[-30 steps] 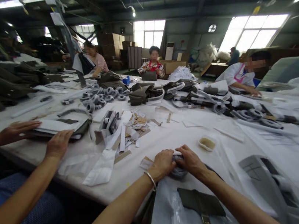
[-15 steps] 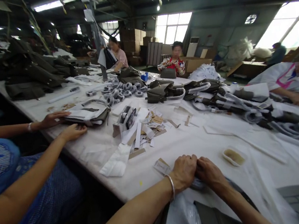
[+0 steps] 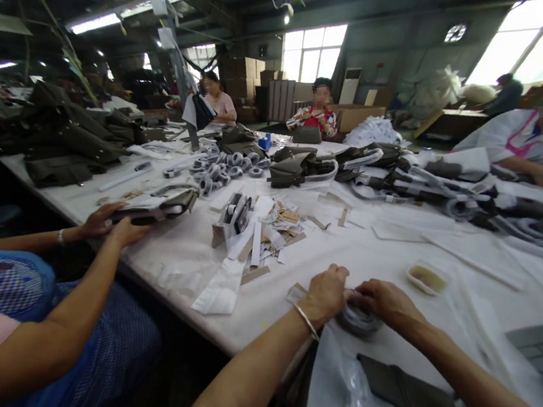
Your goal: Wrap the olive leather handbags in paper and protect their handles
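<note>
My left hand (image 3: 327, 293), with a bangle at its wrist, is closed just above a grey coil (image 3: 361, 319); whatever its fingertips pinch is hidden. On the coil's right side, my right hand (image 3: 386, 300) grips the edge with curled fingers. The coil looks like a rolled strap in pale wrapping. Nearer to me lies a dark olive bag piece (image 3: 403, 390) beside clear plastic and a white sheet (image 3: 327, 384). A small paper card (image 3: 295, 292) rests behind my left wrist.
A shallow dish (image 3: 426, 278) stands right of my hands. Paper scraps (image 3: 275, 230), a tape dispenser (image 3: 235, 215), several grey rolls (image 3: 226, 166) and bags (image 3: 296, 166) lie farther back. At left, a co-worker's hands (image 3: 126, 230) hold a bag (image 3: 161, 205). Another person's arm (image 3: 535, 173) is at right.
My hands have moved slightly apart; the left has risen a little off the coil, which shows more now. The co-worker's near hand at left has shifted left along the bag.
</note>
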A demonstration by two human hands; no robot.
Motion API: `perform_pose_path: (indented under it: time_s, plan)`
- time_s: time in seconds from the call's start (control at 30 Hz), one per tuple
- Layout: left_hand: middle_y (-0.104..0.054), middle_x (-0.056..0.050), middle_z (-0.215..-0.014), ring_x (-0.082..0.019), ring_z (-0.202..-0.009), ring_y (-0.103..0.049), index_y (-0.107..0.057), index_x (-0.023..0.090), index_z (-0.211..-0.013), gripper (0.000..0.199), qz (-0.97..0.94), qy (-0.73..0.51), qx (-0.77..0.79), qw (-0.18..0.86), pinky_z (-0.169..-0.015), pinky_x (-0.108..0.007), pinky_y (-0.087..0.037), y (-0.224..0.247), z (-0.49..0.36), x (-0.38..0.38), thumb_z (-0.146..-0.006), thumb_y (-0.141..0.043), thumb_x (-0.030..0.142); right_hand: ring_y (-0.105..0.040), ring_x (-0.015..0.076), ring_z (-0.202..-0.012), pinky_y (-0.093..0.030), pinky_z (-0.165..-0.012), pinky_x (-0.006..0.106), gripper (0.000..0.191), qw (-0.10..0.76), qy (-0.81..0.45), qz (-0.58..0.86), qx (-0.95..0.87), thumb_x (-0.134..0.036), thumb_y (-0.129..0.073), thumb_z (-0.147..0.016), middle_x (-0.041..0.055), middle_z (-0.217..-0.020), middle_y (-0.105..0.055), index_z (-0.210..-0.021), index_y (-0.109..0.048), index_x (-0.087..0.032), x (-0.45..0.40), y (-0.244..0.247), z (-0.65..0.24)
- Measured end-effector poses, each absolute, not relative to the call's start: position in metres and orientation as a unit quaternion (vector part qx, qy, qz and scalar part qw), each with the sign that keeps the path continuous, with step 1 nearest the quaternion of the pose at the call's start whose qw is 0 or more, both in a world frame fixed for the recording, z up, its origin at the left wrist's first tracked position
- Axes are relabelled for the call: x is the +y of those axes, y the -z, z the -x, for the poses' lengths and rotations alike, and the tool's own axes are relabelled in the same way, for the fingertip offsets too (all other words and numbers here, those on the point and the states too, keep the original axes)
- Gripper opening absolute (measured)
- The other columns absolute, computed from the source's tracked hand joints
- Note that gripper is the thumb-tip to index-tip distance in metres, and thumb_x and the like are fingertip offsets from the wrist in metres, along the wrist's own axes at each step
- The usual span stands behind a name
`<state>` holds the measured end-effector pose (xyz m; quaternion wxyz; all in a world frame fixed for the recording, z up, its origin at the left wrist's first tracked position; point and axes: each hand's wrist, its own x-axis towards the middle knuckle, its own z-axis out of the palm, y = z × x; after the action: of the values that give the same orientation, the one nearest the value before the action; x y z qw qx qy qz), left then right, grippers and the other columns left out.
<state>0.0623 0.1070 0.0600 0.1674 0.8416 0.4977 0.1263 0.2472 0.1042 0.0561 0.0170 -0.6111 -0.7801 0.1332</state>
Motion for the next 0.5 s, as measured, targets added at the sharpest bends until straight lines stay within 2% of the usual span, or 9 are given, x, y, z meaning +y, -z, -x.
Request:
perform_pose_path:
  time_s: [0.03, 0.1, 0.23, 0.4, 0.5]
  plan:
    - [-0.059, -0.009, -0.124, -0.021, -0.11, -0.061, -0.05, 0.02, -0.128, 0.036, -0.833, -0.128, 0.515, 0.153, -0.095, -0.03, -0.051, -0.063, -0.045, 0.107, -0.093, -0.055, 0.026, -0.066, 0.0224, -0.085, -0.042, -0.074, 0.03, 0.021, 0.017, -0.135, 0.616, -0.776, -0.026, -0.055, -0.086, 0.0066, -0.09, -0.074, -0.087, -0.076, -0.025, 0.104, -0.057, -0.246]
    - [-0.059, -0.012, -0.123, -0.023, -0.115, -0.058, -0.055, 0.017, -0.121, 0.027, -0.81, -0.109, 0.564, 0.12, -0.098, -0.033, -0.049, -0.066, -0.004, 0.106, -0.094, -0.05, 0.019, -0.066, 0.0225, -0.086, -0.042, -0.073, 0.03, 0.02, 0.016, -0.143, 0.624, -0.768, -0.025, -0.057, -0.084, 0.0063, -0.091, -0.074, -0.089, -0.076, -0.025, 0.105, -0.059, -0.245]
    - [-0.062, -0.019, -0.115, -0.027, -0.11, -0.06, -0.062, 0.011, -0.109, 0.025, -0.767, -0.025, 0.637, 0.069, -0.095, -0.04, -0.05, -0.067, 0.071, 0.104, -0.094, -0.041, 0.009, -0.067, 0.0223, -0.08, -0.04, -0.067, 0.029, 0.019, 0.015, -0.166, 0.63, -0.759, -0.02, -0.06, -0.079, 0.0057, -0.083, -0.075, -0.084, -0.077, -0.024, 0.109, -0.064, -0.244]
    - [-0.066, -0.018, -0.11, -0.026, -0.11, -0.063, -0.066, 0.011, -0.103, 0.022, -0.761, 0.05, 0.644, 0.056, -0.094, -0.037, -0.051, -0.07, 0.089, 0.111, -0.094, -0.046, 0.011, -0.067, 0.0215, -0.081, -0.04, -0.066, 0.028, 0.019, 0.011, -0.172, 0.633, -0.755, -0.019, -0.061, -0.078, 0.0055, -0.083, -0.076, -0.086, -0.077, -0.024, 0.11, -0.071, -0.241]
    - [-0.069, -0.013, -0.108, -0.024, -0.104, -0.066, -0.066, 0.011, -0.103, 0.018, -0.765, 0.079, 0.636, 0.058, -0.091, -0.041, -0.052, -0.079, 0.079, 0.12, -0.096, -0.052, 0.02, -0.068, 0.0211, -0.084, -0.042, -0.069, 0.027, 0.019, 0.017, -0.158, 0.645, -0.747, -0.019, -0.062, -0.078, 0.0052, -0.088, -0.077, -0.088, -0.077, -0.024, 0.104, -0.074, -0.237]
